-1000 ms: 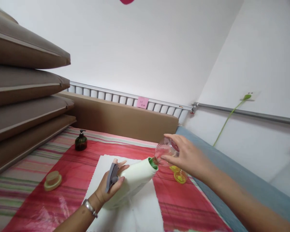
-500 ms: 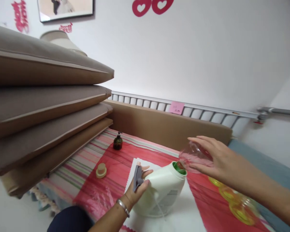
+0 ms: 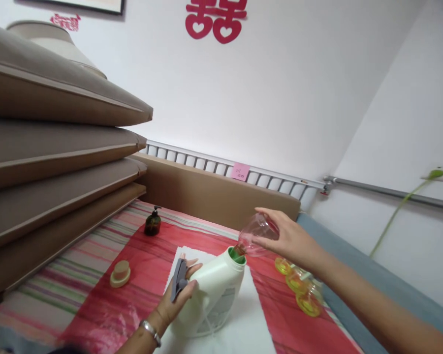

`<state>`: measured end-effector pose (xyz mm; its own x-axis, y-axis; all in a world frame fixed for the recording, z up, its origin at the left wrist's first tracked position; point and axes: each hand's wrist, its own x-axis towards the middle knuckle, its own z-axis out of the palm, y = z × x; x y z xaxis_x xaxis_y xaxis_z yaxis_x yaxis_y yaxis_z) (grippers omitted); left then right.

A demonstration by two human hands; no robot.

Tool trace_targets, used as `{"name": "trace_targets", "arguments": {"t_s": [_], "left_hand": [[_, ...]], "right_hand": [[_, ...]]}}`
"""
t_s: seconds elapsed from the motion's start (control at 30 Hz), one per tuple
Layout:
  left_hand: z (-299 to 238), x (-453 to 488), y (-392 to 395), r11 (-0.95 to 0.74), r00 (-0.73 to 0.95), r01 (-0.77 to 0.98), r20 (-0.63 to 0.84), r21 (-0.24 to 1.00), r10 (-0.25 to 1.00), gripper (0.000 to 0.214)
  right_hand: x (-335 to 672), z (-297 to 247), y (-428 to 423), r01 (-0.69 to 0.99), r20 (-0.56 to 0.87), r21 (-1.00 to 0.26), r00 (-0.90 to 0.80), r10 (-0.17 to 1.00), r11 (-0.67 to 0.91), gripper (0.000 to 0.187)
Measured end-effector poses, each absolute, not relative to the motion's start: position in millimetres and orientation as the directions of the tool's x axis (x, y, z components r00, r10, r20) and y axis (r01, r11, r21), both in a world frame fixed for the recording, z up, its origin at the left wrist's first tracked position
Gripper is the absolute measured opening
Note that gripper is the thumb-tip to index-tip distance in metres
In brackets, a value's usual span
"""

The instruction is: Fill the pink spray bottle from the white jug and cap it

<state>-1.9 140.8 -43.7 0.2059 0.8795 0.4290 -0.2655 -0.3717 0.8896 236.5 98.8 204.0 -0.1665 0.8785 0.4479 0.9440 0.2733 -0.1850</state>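
**Clear bottle inverted at jug mouth, both hands engaged**

Head view. The left hand (image 3: pixel 177 300) grips the side of one white jug (image 3: pixel 210 295), which stands tilted on a white cloth (image 3: pixel 251 329); the left fingers (image 3: pixel 190 286) are wrapped against the jug wall and also pinch one grey cap (image 3: pixel 177 279) against it. The right hand (image 3: pixel 291 241) holds one clear bottle (image 3: pixel 253 233) upside down, fingers clamped around its body from above. The bottle neck points down into the green-rimmed mouth of the jug, at or just inside the opening; exact contact cannot be told.

Count on the red sheet (image 3: pixel 140 290): one dark pump bottle (image 3: pixel 152 222) near the headboard, one tan round lid (image 3: pixel 120 274) well left of the jug, and three yellow-tinted clear bottles (image 3: pixel 299 287) lying in a row just below the right wrist. Four brown cushions (image 3: pixel 59 162) are stacked at left.
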Motion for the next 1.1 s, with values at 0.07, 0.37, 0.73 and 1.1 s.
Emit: {"name": "trace_targets", "arguments": {"t_s": [0.07, 0.37, 0.73, 1.1], "left_hand": [[-40, -3, 139, -0.375, 0.218, -0.263, 0.434, 0.889, 0.874, 0.079], [-42, -11, 145, -0.409, 0.219, -0.137, 0.431, 0.902, 0.876, 0.053], [-48, -12, 148, -0.393, 0.147, -0.129, 0.41, 0.91, 0.9, 0.044], [-53, -12, 155, -0.364, 0.131, -0.202, 0.393, 0.909, 0.91, 0.036]], "right_hand": [[238, 203, 98, 0.943, 0.459, -0.193, -0.156, 0.875, 0.269, 0.066], [236, 204, 95, 0.941, 0.524, -0.213, -0.118, 0.844, 0.264, 0.067], [245, 193, 94, 0.932, 0.557, -0.292, -0.017, 0.83, 0.214, 0.067], [256, 176, 98, 0.721, 0.479, -0.664, 0.208, 0.853, 0.197, 0.069]]}}
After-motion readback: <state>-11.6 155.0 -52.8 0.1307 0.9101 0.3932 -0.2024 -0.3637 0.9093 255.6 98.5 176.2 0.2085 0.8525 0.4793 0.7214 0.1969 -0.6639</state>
